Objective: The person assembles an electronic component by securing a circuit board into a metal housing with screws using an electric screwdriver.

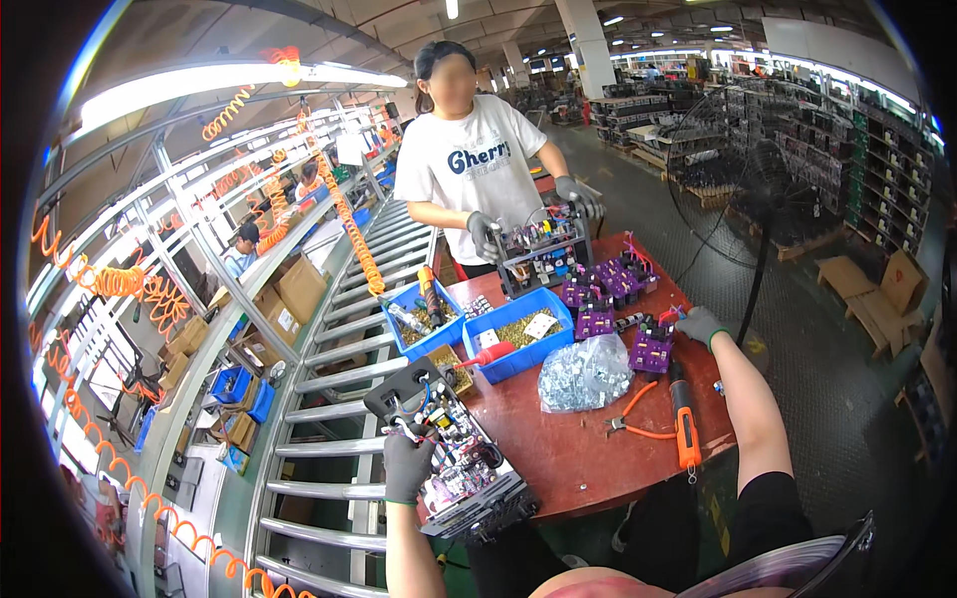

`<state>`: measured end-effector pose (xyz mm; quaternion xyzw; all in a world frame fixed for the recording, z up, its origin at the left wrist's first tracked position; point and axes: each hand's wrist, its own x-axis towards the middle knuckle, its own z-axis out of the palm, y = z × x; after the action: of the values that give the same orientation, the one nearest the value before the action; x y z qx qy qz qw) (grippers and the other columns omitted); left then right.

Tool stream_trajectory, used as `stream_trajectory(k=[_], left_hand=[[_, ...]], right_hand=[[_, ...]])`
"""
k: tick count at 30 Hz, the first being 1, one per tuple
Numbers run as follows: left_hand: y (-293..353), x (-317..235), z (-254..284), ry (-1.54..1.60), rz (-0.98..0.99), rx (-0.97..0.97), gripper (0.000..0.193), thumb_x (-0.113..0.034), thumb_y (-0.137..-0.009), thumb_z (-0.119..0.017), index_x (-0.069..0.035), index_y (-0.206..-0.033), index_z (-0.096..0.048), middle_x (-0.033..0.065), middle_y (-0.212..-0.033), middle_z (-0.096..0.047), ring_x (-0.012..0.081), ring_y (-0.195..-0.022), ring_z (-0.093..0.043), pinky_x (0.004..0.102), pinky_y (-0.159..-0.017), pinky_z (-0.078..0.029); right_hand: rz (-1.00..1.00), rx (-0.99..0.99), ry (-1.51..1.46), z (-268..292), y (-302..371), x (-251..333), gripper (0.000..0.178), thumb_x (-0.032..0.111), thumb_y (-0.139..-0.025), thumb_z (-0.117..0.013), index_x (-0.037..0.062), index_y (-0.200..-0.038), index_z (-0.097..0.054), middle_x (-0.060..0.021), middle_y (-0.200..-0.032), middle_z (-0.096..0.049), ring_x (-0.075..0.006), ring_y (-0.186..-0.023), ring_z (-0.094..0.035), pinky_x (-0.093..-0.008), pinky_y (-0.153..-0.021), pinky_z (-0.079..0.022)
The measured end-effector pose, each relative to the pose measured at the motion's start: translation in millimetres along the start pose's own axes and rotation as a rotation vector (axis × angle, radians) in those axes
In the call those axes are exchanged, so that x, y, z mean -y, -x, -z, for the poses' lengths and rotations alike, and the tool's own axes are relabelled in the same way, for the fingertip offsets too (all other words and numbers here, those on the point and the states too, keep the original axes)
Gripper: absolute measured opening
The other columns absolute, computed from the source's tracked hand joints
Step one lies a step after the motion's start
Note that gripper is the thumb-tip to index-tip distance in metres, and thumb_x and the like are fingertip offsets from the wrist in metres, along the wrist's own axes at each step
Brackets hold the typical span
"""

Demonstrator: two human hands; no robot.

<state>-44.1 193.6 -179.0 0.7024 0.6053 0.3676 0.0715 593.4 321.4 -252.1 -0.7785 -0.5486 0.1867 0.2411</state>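
Observation:
In a grey glove, my left hand [409, 466] is closed at the left side of an open device chassis [469, 463], by its white connectors and wires. The chassis is tilted at the table's near left edge, its circuit boards and coloured wires exposed. My right hand [702, 326], also gloved, reaches to the right table edge. Its curled fingers are at the red-wired end of a purple circuit board [651, 353]; the fingertips are partly hidden. More purple circuit boards [596, 289] lie beyond it. An orange-and-black electric screwdriver [685, 424] and orange-handled cutters [638, 419] lie nearer me.
Blue bins [528, 349] of brass-coloured screws and a clear bag of metal parts [586, 375] sit on the red table [558, 468]. Opposite, a gloved co-worker [483, 169] handles another chassis [543, 254]. A roller conveyor [329, 448] runs along the left; a fan [763, 199] stands right.

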Motion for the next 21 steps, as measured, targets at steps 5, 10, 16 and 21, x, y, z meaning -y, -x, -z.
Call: stream_trajectory(k=[5,10,16,21], left_hand=[[-1,7,-1,-0.014,-0.023,-0.006,0.020,-0.021,-0.078,-0.069,-0.008,-0.092,-0.077,0.0190,-0.064,-0.064,0.0375,-0.063,-0.062,0.0482,-0.062,-0.046],[-8,3,-1,-0.018,0.000,0.028,0.020,-0.021,-0.080,-0.069,-0.005,-0.090,-0.076,0.0186,-0.061,-0.063,0.0364,-0.060,-0.063,0.0477,-0.059,-0.046],[-3,9,-1,-0.030,-0.012,-0.001,0.017,-0.019,-0.079,-0.069,-0.005,-0.086,-0.076,0.0178,-0.064,-0.065,0.0365,-0.063,-0.064,0.0472,-0.061,-0.047],[-3,6,0,-0.030,-0.039,-0.001,0.018,-0.020,-0.080,-0.071,-0.004,-0.087,-0.076,0.0168,-0.068,-0.067,0.0326,-0.066,-0.066,0.0431,-0.063,-0.049]], right_hand=[[0.031,-0.012,0.213,-3,10,4,0.045,0.045,-0.073,-0.069,0.0016,-0.084,-0.075,-0.0251,-0.098,-0.072,-0.0348,-0.095,-0.071,-0.0447,-0.089,-0.054],[0.067,-0.012,0.372,-3,11,1,0.054,0.046,-0.076,-0.070,0.0032,-0.108,-0.071,-0.0248,-0.122,-0.064,-0.0394,-0.114,-0.063,-0.0455,-0.100,-0.050],[0.095,0.060,0.416,-8,20,-2,0.061,0.051,-0.079,-0.067,0.0050,-0.119,-0.062,-0.0221,-0.129,-0.057,-0.0415,-0.122,-0.054,-0.0487,-0.106,-0.044],[0.045,0.081,0.429,-4,29,3,0.064,0.053,-0.080,-0.067,0.0055,-0.122,-0.064,-0.0228,-0.129,-0.058,-0.0410,-0.121,-0.056,-0.0480,-0.105,-0.045]])
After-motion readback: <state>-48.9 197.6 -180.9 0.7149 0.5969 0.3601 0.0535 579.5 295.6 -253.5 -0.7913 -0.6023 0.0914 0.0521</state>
